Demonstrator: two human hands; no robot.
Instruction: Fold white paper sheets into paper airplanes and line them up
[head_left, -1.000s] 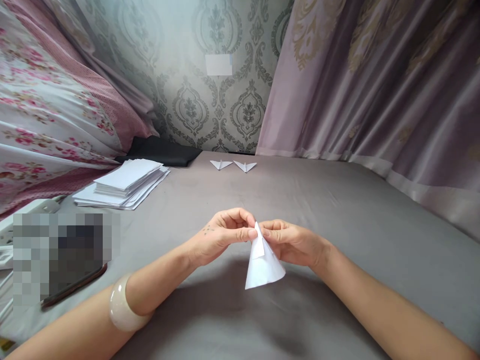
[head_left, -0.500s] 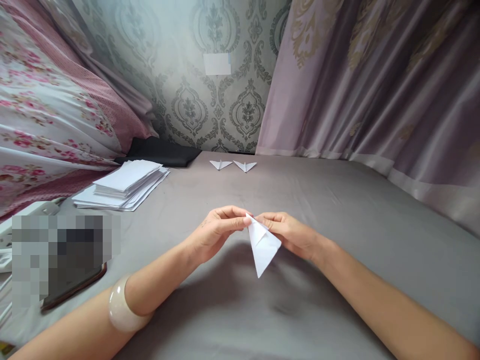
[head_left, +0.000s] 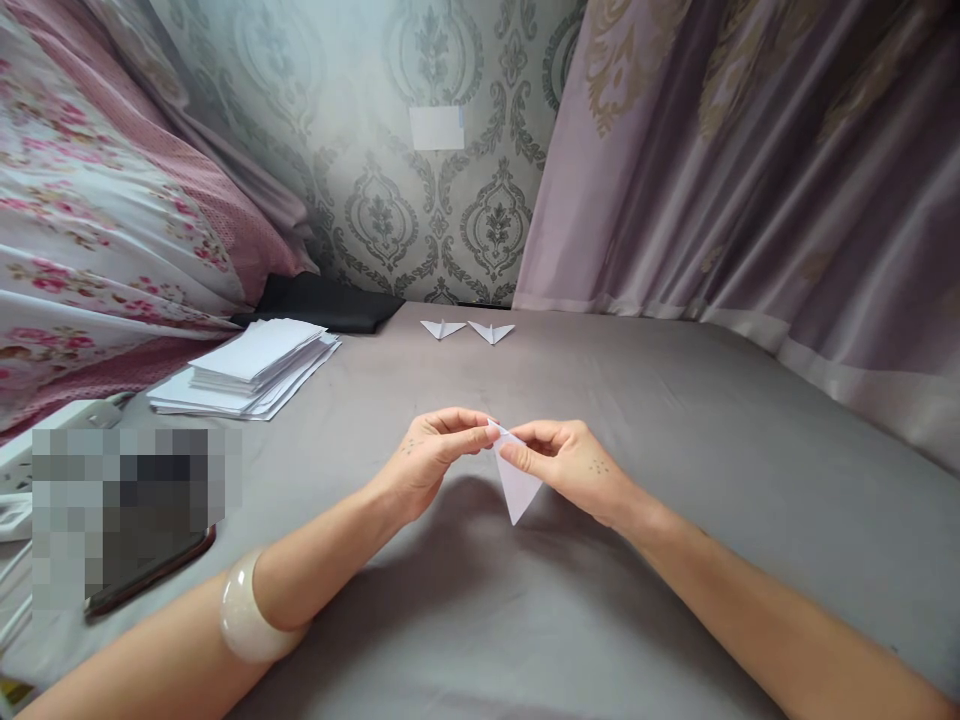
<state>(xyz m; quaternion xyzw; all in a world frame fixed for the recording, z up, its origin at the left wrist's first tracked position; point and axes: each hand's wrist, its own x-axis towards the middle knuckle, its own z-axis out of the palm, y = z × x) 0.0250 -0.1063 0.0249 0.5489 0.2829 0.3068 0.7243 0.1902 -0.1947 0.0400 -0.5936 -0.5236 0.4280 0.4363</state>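
Both hands pinch the folded paper triangle (head_left: 516, 480) at its upper edge above the grey sheet (head_left: 675, 420): left hand (head_left: 431, 460) at the left corner, right hand (head_left: 566, 465) beside it. Its long point hangs down toward the person.

Home, bedroom by look of it. Grey sheet (head_left: 675, 420) spread over wide soft surface, like bed. Floral pink bedding (head_left: 90, 230) heaped at left. Damask wallpaper (head_left: 420, 200) behind, mauve satin curtain (head_left: 750, 170) at right. Paper stack (head_left: 247, 365) and two paper planes (head_left: 466, 330) lying on sheet; phone (head_left: 150, 572) near left edge.
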